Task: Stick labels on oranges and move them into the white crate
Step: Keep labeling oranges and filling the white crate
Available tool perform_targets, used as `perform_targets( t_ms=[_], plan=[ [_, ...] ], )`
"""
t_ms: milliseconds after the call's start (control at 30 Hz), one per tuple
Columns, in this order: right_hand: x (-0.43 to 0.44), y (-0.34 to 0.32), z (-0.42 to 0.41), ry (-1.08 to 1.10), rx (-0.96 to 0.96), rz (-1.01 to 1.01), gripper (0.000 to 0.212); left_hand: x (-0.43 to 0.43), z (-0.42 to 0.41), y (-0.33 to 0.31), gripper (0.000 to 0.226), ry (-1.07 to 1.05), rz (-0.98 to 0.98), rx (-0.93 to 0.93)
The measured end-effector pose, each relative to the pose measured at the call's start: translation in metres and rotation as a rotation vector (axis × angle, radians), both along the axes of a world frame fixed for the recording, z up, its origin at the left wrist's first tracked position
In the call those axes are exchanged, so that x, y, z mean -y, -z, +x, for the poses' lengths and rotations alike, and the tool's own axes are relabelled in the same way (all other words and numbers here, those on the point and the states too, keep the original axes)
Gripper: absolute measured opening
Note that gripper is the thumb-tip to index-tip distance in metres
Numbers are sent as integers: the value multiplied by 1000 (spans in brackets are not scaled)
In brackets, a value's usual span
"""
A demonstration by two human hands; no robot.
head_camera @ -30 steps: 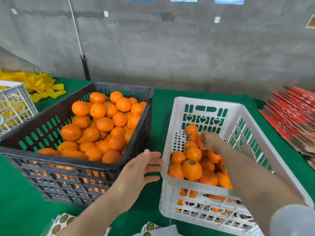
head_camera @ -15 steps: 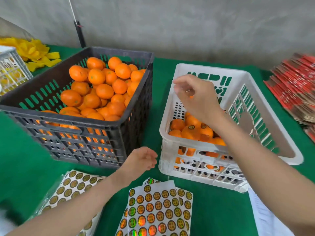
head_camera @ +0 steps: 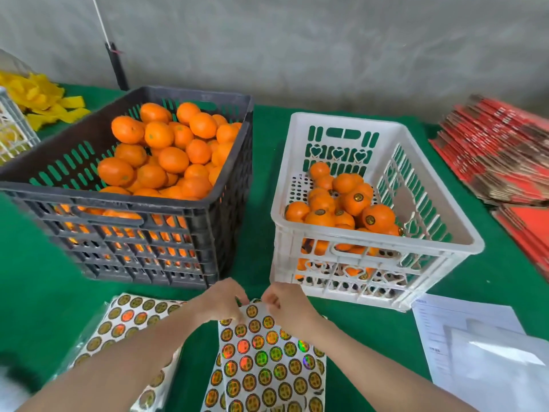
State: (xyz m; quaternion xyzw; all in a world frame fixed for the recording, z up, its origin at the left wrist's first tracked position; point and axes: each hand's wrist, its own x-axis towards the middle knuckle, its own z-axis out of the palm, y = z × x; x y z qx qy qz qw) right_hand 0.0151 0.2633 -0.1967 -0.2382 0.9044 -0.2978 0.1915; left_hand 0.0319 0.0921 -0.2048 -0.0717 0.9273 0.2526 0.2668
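Observation:
A black crate (head_camera: pixel 190 209) at left is heaped with unlabelled oranges (head_camera: pixel 166 150). The white crate (head_camera: pixel 374 245) at right holds several oranges with round gold labels (head_camera: pixel 353 203). In front of both lies a sheet of round holographic labels (head_camera: pixel 264 361) on the green table. My left hand (head_camera: pixel 221 301) and my right hand (head_camera: pixel 286 304) meet at the sheet's top edge. The left one pinches the sheet's upper left corner. The right one pinches at a label near the top edge.
A second label sheet (head_camera: pixel 124 325) lies at the lower left. White papers (head_camera: pixel 475 349) sit at the lower right. Red flat cartons (head_camera: pixel 502 153) are stacked at the far right. Yellow scraps (head_camera: pixel 41 99) and another white crate (head_camera: pixel 12 132) are at the far left.
My right hand came out of the white crate and down to the label sheet. My left hand dropped to the sheet's top corner. The view tilted down toward the sheets.

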Motion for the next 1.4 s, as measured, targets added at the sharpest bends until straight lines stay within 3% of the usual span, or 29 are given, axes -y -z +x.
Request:
perform_targets(
  t_ms=[167, 300, 433, 500, 600, 700, 767, 867, 1167, 1300, 1400],
  plan=[
    [10, 8, 14, 109, -124, 14, 11, 0, 3, -17, 27, -85, 307, 43],
    [13, 7, 22, 182, -210, 33, 23, -5, 8, -23, 8, -275, 545, 139],
    [12, 5, 29, 170, -307, 39, 27, -12, 6, -23, 33, -483, 806, 275],
    [10, 6, 33, 161, -374, 46, 25, -16, 4, -21, 22, -473, 753, 263],
    [8, -1, 41, 146, -492, 68, 9, -20, 1, -18, 42, -431, 651, 227],
    [8, -9, 50, 124, -551, 59, 33, -23, 1, -17, 49, -393, 560, 202],
    [5, -5, 54, 97, -575, 36, 30, -23, 1, -17, 40, -298, 496, 167],
    [-2, 5, 53, 141, -463, -22, 7, -24, 0, -17, 20, -161, 427, 146],
    [-4, 10, 52, 167, -467, -85, 17, -31, 2, -22, 32, -62, 299, 105],
    [-3, 6, 51, 135, -372, -123, 13, -31, 0, -32, 40, 162, 167, 34],
    [-4, -2, 51, 183, -281, -299, 11, -30, -5, -30, 25, 322, 5, -39]
  ],
)
